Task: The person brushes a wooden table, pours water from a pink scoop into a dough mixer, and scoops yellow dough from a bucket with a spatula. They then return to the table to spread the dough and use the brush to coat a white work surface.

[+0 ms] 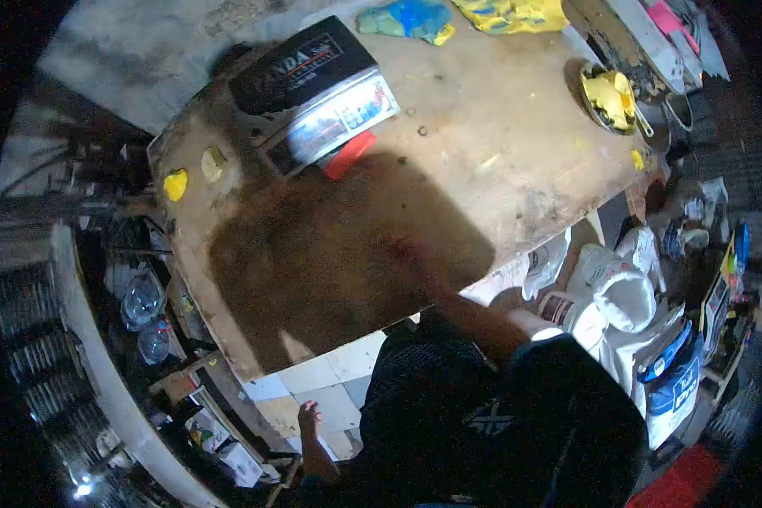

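My right hand (412,251) rests on a worn wooden tabletop (483,152), inside a dark shadow near the table's front edge. It is dim and blurred, so I cannot make out the fingers or whether it holds anything. My forearm (474,309) runs back from it to my dark shirt. Nearest to the hand is a red flat thing (347,154), which sticks out from under a printed carton (339,118). A black box with white lettering (300,63) lies on that carton. My left hand is out of view.
Two yellow lumps (175,184) (213,162) lie at the table's left end. A bowl of yellow stuff (611,97) stands at the right end, with crumpled cloths (406,19) at the back. White sacks (618,296) and a blue-white bag (677,381) crowd the floor on the right. Plastic bottles (141,300) lie on the left. My bare foot (309,419) stands on pale tiles.
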`<state>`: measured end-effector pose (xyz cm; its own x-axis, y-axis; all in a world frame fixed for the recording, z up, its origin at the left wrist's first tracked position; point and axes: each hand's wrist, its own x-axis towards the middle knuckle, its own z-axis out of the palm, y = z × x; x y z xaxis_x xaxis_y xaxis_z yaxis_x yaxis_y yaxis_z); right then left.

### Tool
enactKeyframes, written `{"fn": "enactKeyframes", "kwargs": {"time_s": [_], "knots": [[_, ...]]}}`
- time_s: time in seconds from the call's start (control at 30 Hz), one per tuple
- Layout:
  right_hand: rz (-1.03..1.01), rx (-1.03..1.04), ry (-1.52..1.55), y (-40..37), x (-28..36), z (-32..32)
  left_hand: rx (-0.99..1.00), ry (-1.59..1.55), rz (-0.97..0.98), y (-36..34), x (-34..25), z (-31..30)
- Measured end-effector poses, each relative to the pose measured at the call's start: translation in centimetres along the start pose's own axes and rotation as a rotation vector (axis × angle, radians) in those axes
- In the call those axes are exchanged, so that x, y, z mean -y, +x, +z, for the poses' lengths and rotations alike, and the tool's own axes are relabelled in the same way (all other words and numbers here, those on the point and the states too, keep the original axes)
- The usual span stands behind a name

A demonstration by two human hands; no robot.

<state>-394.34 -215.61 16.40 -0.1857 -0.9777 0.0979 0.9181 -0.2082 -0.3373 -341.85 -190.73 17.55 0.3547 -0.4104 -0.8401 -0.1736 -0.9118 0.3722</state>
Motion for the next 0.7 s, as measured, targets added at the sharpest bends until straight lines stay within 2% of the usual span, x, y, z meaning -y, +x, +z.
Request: {"fn": "enactKeyframes", "kwargs": {"time_s": [0.03, 0.07, 0.1, 0.13, 0.17, 0.23, 0.27, 0.33, 0.37, 0.4, 0.43, 0.47, 0.5, 0.53, 0.57, 0.63, 0.67, 0.7], "knots": [[0.411, -0.223, -0.250, -0.7, -4.1, 1.0, 0.072, 0.063, -0.101, 1.1, -0.3, -0.1], [0.454, -0.188, -0.246, -0.3, -5.5, 4.9, 0.087, -0.064, -0.033, 1.2, 0.0, -0.1], [0.519, -0.254, -0.313, 0.7, -5.9, 11.9, 0.084, -0.206, 0.044, 1.4, -0.2, 0.0], [0.590, -0.299, -0.389, 1.5, -7.0, 17.6, -0.047, -0.025, 0.269, 1.0, -0.2, 0.0], [0.588, -0.068, -0.026, 2.3, -8.6, 19.7, -0.197, 0.165, 0.460, -0.2, 0.0, -0.1], [0.634, 0.023, 0.087, 4.7, -10.6, 23.9, -0.288, -0.188, 0.375, -4.2, 0.4, -0.9], [0.639, -0.048, -0.190, 6.1, -11.8, 26.2, -0.311, -0.322, 0.472, -3.3, 4.0, -1.7], [0.640, 0.128, 0.059, 8.0, -17.2, 23.5, -0.473, 0.075, 0.569, -2.2, 12.2, -2.7], [0.534, 0.142, -0.216, 8.3, -19.4, 24.7, -0.461, -0.019, 0.266, -2.7, 15.5, -3.0], [0.417, 0.171, -0.474, 8.1, -22.2, 26.8, -0.449, -0.160, 0.336, -2.1, 20.4, -2.8], [0.575, 0.043, -0.485, 6.1, -23.2, 31.5, -0.453, -0.299, 0.406, -0.8, 27.0, -2.3], [0.692, 0.090, -0.472, 5.3, -25.4, 32.0, -0.434, -0.405, 0.218, -2.3, 29.6, -2.8], [0.667, 0.179, -0.316, 2.9, -27.7, 36.4, -0.373, -0.553, 0.057, -4.0, 31.2, -3.5], [0.630, 0.130, -0.396, 0.8, -30.2, 38.7, -0.296, -0.733, -0.044, -5.7, 32.6, -3.9], [0.670, 0.200, -0.350, -0.7, -32.6, 38.8, -0.226, -0.927, -0.081, -7.4, 33.7, -4.0], [0.745, 0.280, -0.309, -2.7, -37.3, 37.7, -0.155, -1.438, -0.165, -6.6, 38.3, -4.6], [0.801, 0.056, -0.371, -2.9, -39.5, 36.8, -0.263, -1.279, -0.090, -6.8, 38.1, -5.6], [0.832, -0.048, -0.404, -3.4, -42.0, 37.5, -0.369, -0.908, -0.402, -6.4, 35.8, -8.4]]}}
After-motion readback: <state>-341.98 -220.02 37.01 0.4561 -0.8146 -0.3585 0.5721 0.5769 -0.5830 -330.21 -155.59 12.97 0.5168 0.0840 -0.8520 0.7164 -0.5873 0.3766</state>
